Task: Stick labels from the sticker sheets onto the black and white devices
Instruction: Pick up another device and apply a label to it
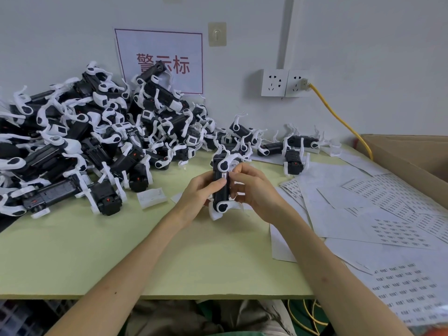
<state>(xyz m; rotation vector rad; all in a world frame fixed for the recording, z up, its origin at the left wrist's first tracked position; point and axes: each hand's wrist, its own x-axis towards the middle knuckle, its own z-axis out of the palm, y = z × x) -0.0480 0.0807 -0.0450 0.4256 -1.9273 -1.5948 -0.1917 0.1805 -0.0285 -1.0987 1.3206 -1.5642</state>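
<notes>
While the left hand point(198, 195) grips the black and white device point(221, 190), thumb across its face, the right hand point(254, 190) curls round the other edge, fingertips point(234, 174) at a small white label point(224, 176) whose print is too small to read. The device is held upright above the green table point(97, 251), between the pile of devices point(84, 137) and the sticker sheets point(388, 214) — these cut off at right. The pile hides part of the wall sign point(169, 57).

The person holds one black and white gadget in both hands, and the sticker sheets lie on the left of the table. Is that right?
Not quite. The head view shows the sticker sheets on the right of the table, not the left. The left hand and right hand do hold one device.
</notes>
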